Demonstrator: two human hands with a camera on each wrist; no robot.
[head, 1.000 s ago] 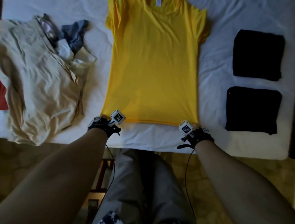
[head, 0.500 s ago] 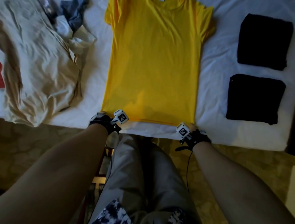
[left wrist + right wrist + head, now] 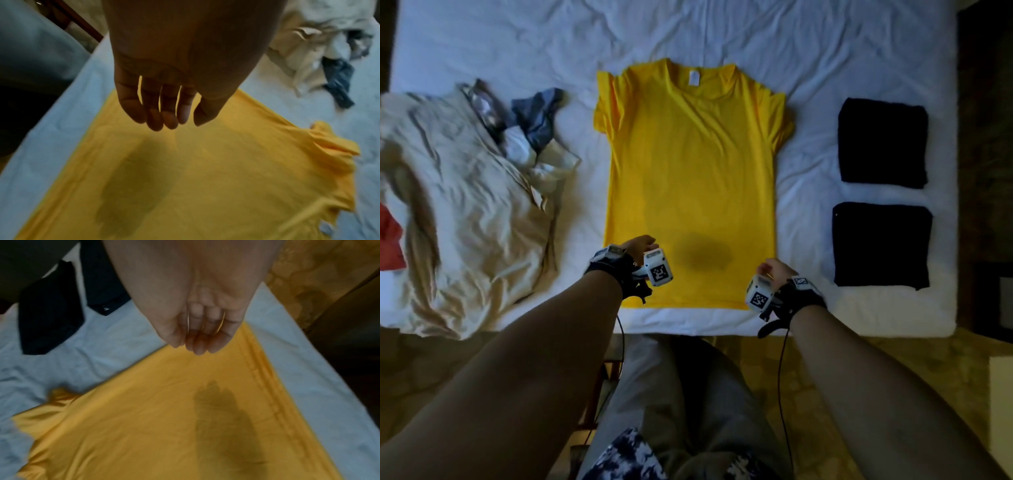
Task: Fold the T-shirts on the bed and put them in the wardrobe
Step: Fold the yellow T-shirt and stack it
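Observation:
A yellow T-shirt [image 3: 688, 171] lies spread flat, neck away from me, in the middle of the white bed [image 3: 688, 31]. My left hand [image 3: 640, 245] hovers over its lower left part, fingers [image 3: 162, 112] nearly straight, holding nothing. Over the lower right corner near the hem, my right hand [image 3: 770, 269] hangs with loosely curled fingers [image 3: 197, 339], also empty. Both hands cast a shadow on the yellow shirt [image 3: 205, 178] [image 3: 144, 418]. Two folded black T-shirts [image 3: 881, 142] [image 3: 881, 243] lie to the right.
A crumpled beige cloth [image 3: 465, 212] covers the bed's left side, with blue [image 3: 537, 116] and white garments at its top and a red piece [image 3: 390, 243] at the far left. The bed's front edge [image 3: 688, 322] is against my legs.
Both hands have let go of the hem corners and moved up over the shirt's lower part. The head view has tilted up and shows the whole shirt.

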